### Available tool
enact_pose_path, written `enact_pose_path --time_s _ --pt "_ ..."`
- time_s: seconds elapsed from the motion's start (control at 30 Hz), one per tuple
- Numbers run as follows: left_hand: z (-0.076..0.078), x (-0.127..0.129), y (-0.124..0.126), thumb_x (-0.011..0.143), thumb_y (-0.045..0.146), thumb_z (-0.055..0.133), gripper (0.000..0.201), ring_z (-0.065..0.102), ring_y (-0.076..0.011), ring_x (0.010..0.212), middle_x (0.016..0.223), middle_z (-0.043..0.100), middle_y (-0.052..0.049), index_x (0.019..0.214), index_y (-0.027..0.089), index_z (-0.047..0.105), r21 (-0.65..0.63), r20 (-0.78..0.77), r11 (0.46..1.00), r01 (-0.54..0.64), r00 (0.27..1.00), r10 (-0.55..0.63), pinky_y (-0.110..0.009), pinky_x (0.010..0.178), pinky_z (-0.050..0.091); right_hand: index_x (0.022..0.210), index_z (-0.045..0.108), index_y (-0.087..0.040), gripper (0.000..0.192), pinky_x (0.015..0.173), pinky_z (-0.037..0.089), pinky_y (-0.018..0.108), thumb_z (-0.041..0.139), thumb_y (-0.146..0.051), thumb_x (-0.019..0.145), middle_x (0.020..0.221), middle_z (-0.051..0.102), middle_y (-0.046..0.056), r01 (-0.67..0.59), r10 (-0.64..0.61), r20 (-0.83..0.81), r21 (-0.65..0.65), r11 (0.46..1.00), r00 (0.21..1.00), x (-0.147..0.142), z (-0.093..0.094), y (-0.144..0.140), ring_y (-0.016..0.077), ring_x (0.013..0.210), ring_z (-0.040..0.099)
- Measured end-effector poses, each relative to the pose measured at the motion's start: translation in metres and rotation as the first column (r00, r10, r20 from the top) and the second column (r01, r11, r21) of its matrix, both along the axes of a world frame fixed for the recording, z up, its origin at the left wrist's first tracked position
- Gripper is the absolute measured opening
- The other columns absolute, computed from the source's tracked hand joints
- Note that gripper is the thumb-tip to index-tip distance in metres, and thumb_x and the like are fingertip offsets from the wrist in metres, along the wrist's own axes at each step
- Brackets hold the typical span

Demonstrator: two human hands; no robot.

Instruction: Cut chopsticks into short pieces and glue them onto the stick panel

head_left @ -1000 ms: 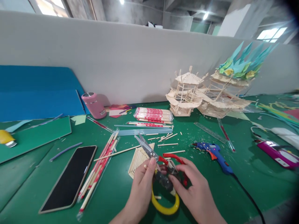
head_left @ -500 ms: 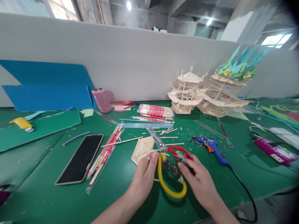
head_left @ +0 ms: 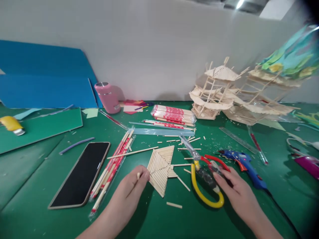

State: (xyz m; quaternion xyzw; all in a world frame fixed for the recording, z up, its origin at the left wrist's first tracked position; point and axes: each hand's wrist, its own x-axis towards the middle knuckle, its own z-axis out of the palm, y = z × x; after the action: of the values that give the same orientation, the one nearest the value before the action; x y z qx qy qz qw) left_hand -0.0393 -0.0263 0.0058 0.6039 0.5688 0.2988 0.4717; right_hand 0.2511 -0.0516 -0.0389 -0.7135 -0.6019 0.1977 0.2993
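Two hands: our left hand (head_left: 129,187) pinches a short stick (head_left: 138,176); at three o'clock, our right hand (head_left: 236,191) grasps the shears (head_left: 203,172).

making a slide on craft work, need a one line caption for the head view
Left hand pinches a short stick piece beside a stick panel; right hand rests on scissors.

I can read no text, number or brand anywhere in this view. The pink cup (head_left: 109,97) carries a small pale label near its base, too blurred for me to make out. The chopstick packets (head_left: 173,114) show red print on their wrappers, but I cannot resolve any characters. The phone (head_left: 80,173) screen is dark.
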Motion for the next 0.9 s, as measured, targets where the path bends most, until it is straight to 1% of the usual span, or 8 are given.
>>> enact_pose_path --time_s 0.13,0.27,0.4,0.5,0.57,0.67,0.77,0.9 --pt "-0.001 0.002 0.016 0.085 0.04 0.037 0.034 0.036 -0.0114 0.055 0.058 0.038 0.004 0.059 0.019 0.04 -0.09 0.099 0.994 0.07 0.993 -0.061 -0.021 0.052 0.031 0.099 0.066 -0.022 0.039 0.085 0.048 0.034 0.047 -0.05 0.079 0.115 0.059 0.006 0.048 -0.041 0.064 -0.117 0.992 0.997 0.012 -0.003 0.003 0.0282 0.117 0.045" --pt "0.003 0.009 0.026 0.087 0.043 0.034 0.042 0.035 -0.0105 0.053 0.055 0.036 0.004 0.053 0.019 0.035 -0.143 0.145 0.984 0.104 0.986 -0.083 -0.021 0.052 0.031 0.103 0.064 -0.022 0.044 0.091 0.044 0.04 0.046 -0.053 0.078 0.126 0.052 0.007 0.06 -0.05 0.062 -0.171 0.983 0.997 0.011 -0.004 0.003 0.0303 0.123 0.037" --pt "0.006 0.018 0.029 0.088 0.041 0.033 0.034 0.043 -0.0112 0.06 0.064 0.047 0.002 0.072 0.018 0.053 -0.186 0.144 0.974 0.13 0.984 -0.104 -0.02 0.055 0.035 0.103 0.064 -0.024 0.044 0.087 0.047 0.039 0.046 -0.055 0.077 0.126 0.052 0.006 0.099 -0.101 0.002 -0.192 0.976 0.995 0.007 -0.005 -0.002 0.0298 0.123 0.037" --pt "0.004 0.024 0.031 0.087 0.037 0.037 0.028 0.05 -0.014 0.073 0.078 0.058 -0.002 0.093 0.02 0.058 -0.139 0.084 0.983 0.117 0.991 -0.106 -0.022 0.063 0.039 0.1 0.065 -0.024 0.041 0.086 0.048 0.036 0.047 -0.054 0.077 0.125 0.052 0.005 0.118 -0.129 -0.052 -0.177 0.977 0.99 0.005 -0.004 -0.003 0.0286 0.122 0.038" --pt "0.003 0.027 0.032 0.086 0.035 0.038 0.027 0.052 -0.0149 0.076 0.081 0.06 -0.002 0.087 0.019 0.06 -0.077 0.039 0.987 0.143 0.989 -0.141 -0.023 0.066 0.04 0.099 0.065 -0.024 0.039 0.083 0.05 0.032 0.049 -0.052 0.076 0.124 0.053 0.005 0.112 -0.128 -0.089 -0.169 0.979 0.988 0.003 -0.003 -0.001 0.0277 0.12 0.042" --pt "0.001 0.03 0.032 0.086 0.037 0.038 0.031 0.049 -0.0134 0.062 0.066 0.057 0.0 0.071 0.018 0.056 -0.07 -0.076 0.976 0.205 0.975 -0.21 -0.022 0.057 0.037 0.098 0.066 -0.023 0.038 0.079 0.052 0.027 0.052 -0.051 0.075 0.122 0.054 0.005 0.101 -0.122 -0.127 -0.162 0.982 0.984 0.0 -0.001 0.006 0.0268 0.114 0.048" --pt "0.001 0.035 0.031 0.085 0.038 0.038 0.023 0.048 -0.0142 0.059 0.066 0.055 0.0 0.08 0.019 0.05 -0.068 -0.23 0.974 0.214 0.947 -0.224 -0.023 0.052 0.035 0.099 0.066 -0.022 0.04 0.08 0.051 0.026 0.051 -0.051 0.076 0.122 0.054 0.005 0.099 -0.121 -0.157 -0.146 0.984 0.98 -0.004 -0.001 0.01 0.0259 0.112 0.05" --pt "0.0 0.042 0.031 0.088 0.028 0.028 0.018 0.052 -0.0183 0.068 0.076 0.055 -0.005 0.084 0.019 0.042 0.065 -0.464 0.95 0.305 0.852 -0.242 -0.028 0.059 0.039 0.099 0.066 -0.021 0.044 0.078 0.051 0.026 0.05 -0.054 0.075 0.12 0.055 0.007 0.12 -0.14 -0.143 -0.137 0.983 0.98 -0.005 -0.004 0.01 0.0258 0.108 0.053"
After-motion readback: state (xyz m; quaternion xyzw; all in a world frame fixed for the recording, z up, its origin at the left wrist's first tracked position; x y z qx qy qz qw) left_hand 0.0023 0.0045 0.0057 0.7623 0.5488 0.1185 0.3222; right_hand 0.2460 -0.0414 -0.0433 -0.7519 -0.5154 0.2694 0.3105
